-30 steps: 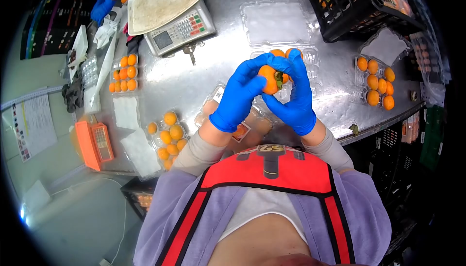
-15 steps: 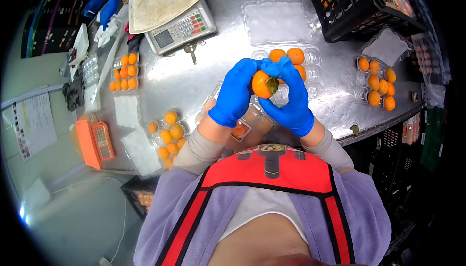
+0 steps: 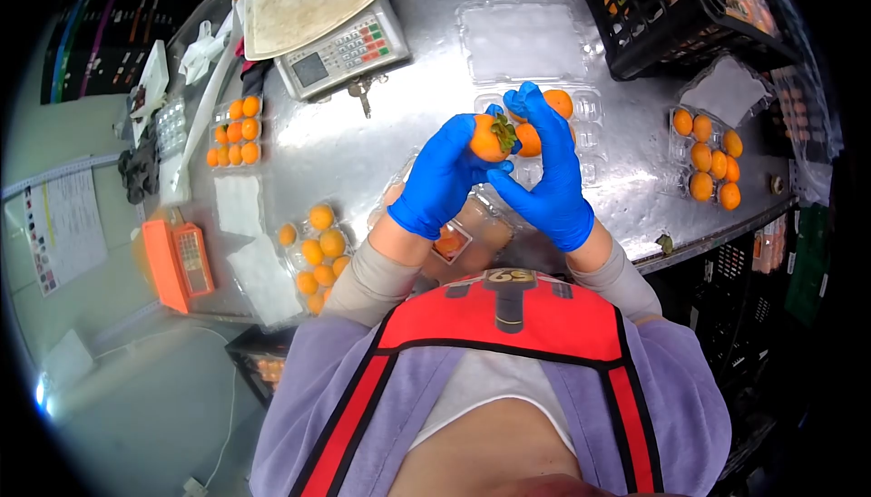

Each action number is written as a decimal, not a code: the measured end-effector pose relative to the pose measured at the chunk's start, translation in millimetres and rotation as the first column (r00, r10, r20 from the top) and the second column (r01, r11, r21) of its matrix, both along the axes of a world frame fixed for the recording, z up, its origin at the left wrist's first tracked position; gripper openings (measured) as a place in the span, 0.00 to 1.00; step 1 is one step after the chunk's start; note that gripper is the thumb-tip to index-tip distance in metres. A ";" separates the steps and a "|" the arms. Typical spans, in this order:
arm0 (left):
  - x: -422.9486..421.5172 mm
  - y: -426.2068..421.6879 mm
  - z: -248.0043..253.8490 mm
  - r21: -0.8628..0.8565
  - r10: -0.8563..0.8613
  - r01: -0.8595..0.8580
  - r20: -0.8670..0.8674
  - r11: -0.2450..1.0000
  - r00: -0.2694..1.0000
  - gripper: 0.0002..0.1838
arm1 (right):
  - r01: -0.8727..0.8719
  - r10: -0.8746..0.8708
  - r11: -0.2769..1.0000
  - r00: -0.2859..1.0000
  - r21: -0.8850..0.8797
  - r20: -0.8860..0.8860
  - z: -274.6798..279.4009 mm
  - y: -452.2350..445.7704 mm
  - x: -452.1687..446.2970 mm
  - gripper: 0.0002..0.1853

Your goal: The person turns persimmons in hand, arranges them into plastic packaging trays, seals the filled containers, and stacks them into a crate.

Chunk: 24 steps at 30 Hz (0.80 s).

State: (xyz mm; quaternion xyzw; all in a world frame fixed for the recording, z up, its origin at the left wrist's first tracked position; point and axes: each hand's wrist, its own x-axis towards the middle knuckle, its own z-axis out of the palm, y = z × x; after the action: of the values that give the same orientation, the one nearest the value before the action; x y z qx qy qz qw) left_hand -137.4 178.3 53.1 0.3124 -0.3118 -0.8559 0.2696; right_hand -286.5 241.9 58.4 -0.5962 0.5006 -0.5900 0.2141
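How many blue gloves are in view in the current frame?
2: one on the left hand, which holds a fruit; one on the right hand, open beside it. No others show, though some may be hidden.

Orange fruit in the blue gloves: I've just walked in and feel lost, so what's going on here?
A person's blue-gloved left hand holds a round orange fruit with a green leafy cap. The blue-gloved right hand is spread open beside it. Just beyond, a clear plastic tray on the metal table holds more orange fruits but is only partly filled.
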 end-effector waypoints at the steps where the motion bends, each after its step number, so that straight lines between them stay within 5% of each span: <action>1: -0.2 -0.2 -0.5 0.001 -0.001 0.001 0.000 1.000 1.000 0.26 | -0.018 0.018 1.000 1.000 -0.002 0.017 -3.3 -1.2 -0.3 0.40; 10: -2.0 -0.4 5.6 0.062 -0.068 0.064 0.072 0.996 0.995 0.26 | -0.033 0.028 0.997 0.998 0.073 0.065 -3.5 -0.3 -0.5 0.40; 12: -5.4 4.3 13.6 -0.197 0.014 0.030 0.218 0.980 0.976 0.24 | -0.033 0.026 0.995 0.997 0.093 0.076 -3.2 -0.1 -0.4 0.40; 13: -7.3 5.3 12.6 -0.197 0.014 0.030 0.218 0.980 0.976 0.24 | -0.012 0.004 0.994 0.997 0.108 0.079 -3.8 -0.1 -0.2 0.40; 15: -10.2 6.9 10.4 -0.471 0.108 -0.019 0.162 0.882 0.981 0.28 | 0.008 -0.018 0.992 0.996 0.124 0.083 -3.9 -0.2 -0.4 0.40; 21: -5.8 3.8 18.6 -0.342 0.055 0.024 0.219 0.939 0.974 0.25 | -0.056 0.066 0.995 0.989 0.079 -0.135 -3.8 0.2 -15.4 0.29; 24: -3.0 2.2 19.9 -0.262 0.008 0.068 0.280 0.963 0.960 0.24 | -0.126 0.098 0.965 0.986 0.231 0.131 -7.8 3.9 -14.7 0.21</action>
State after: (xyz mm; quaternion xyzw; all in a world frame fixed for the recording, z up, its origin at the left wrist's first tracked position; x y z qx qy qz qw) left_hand -140.4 180.5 73.0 0.3855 -0.4644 -0.7571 0.2499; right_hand -301.2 245.8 50.6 -0.5575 0.5195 -0.5470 0.3465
